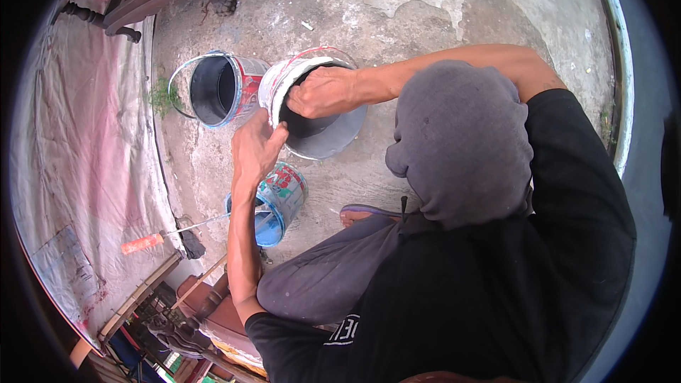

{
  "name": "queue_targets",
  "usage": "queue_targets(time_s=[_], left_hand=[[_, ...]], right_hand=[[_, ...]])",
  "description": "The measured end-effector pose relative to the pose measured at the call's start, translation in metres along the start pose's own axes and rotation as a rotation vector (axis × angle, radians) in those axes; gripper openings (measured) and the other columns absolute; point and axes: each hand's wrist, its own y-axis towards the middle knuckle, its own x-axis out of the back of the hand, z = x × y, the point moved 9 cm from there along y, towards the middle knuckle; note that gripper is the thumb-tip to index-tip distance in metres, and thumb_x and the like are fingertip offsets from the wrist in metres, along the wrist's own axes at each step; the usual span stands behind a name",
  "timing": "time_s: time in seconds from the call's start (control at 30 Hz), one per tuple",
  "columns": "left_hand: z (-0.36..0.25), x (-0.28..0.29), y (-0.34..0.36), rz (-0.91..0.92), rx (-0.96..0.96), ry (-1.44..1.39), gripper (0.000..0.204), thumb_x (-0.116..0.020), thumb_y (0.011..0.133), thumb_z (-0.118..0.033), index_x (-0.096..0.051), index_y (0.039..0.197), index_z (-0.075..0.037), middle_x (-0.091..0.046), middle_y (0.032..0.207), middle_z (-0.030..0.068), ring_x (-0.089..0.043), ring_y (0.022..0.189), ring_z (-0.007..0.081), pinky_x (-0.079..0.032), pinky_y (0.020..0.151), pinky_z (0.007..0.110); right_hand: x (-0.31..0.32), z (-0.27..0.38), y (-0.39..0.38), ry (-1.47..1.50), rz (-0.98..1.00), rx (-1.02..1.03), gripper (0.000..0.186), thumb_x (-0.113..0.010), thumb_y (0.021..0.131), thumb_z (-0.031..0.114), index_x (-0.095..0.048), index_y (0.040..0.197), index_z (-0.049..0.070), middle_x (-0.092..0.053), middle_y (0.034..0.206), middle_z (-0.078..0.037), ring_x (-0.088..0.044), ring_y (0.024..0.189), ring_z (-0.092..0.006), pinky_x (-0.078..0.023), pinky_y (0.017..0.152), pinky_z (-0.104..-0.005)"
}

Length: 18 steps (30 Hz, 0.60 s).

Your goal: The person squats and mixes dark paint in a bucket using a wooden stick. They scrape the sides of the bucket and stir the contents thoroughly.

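A large white-rimmed paint bucket (333, 143) is tilted with its mouth toward me, its inside coated grey. My left hand (257, 147) grips its rim on the left side, thumb over the edge. Inside the mouth is my right hand (323, 92), fingers curled closed against the inner wall; anything they hold is hidden. Left of this bucket stands a smaller paint bucket (252, 85), dark inside, with a wire handle. Nearer me, partly behind my left forearm, is a blue-stained paint bucket (287, 191). An orange-handled roller frame (142, 243) reaches across to it; its far end is hidden.
Rough concrete floor (425, 18) lies under the buckets. A stained whitish sheet (78, 142) hangs along the left. Carved wooden furniture (152, 3) stands at the far left, with more upholstered furniture (227, 323) at the lower left. A rounded grey cloth-covered form (464, 142) rises between my arms.
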Motion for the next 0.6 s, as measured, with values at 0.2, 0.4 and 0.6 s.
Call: queue_targets(time_s=[0.2, 0.4, 0.6], left_hand=[[0.004, 0.004, 0.004, 0.018, -0.013, 0.007, 0.035, -0.071, 0.087, -0.031, -0.067, 0.101, 0.001, -0.068, 0.079, 0.0240, -0.068, 0.077, 0.0434, -0.051, 0.073, 0.049], [0.004, 0.009, 0.006, -0.009, 0.023, 0.025, 0.034, -0.071, 0.085, -0.029, -0.068, 0.100, 0.001, -0.068, 0.077, 0.0224, -0.068, 0.076, 0.0413, -0.051, 0.072, 0.048], [0.013, 0.010, 0.006, -0.055, 0.057, -0.060, 0.035, -0.073, 0.083, -0.033, -0.067, 0.091, 0.001, -0.066, 0.072, 0.0195, -0.065, 0.068, 0.0368, -0.050, 0.066, 0.046]], right_hand=[[-0.028, 0.008, 0.007, 0.093, 0.062, 0.105, 0.020, -0.063, 0.082, 0.009, -0.065, 0.091, -0.009, -0.068, 0.082, -0.019, -0.074, 0.071, -0.0316, -0.059, 0.055, -0.0408], [-0.029, 0.011, 0.006, 0.090, 0.088, 0.196, 0.018, -0.064, 0.081, 0.009, -0.066, 0.087, -0.008, -0.067, 0.076, -0.017, -0.073, 0.069, -0.0316, -0.058, 0.056, -0.0404], [0.014, -0.005, 0.001, 0.069, 0.102, 0.077, 0.011, -0.068, 0.079, 0.009, -0.071, 0.080, -0.001, -0.072, 0.099, -0.014, -0.072, 0.098, -0.0312, -0.058, 0.078, -0.0414]])
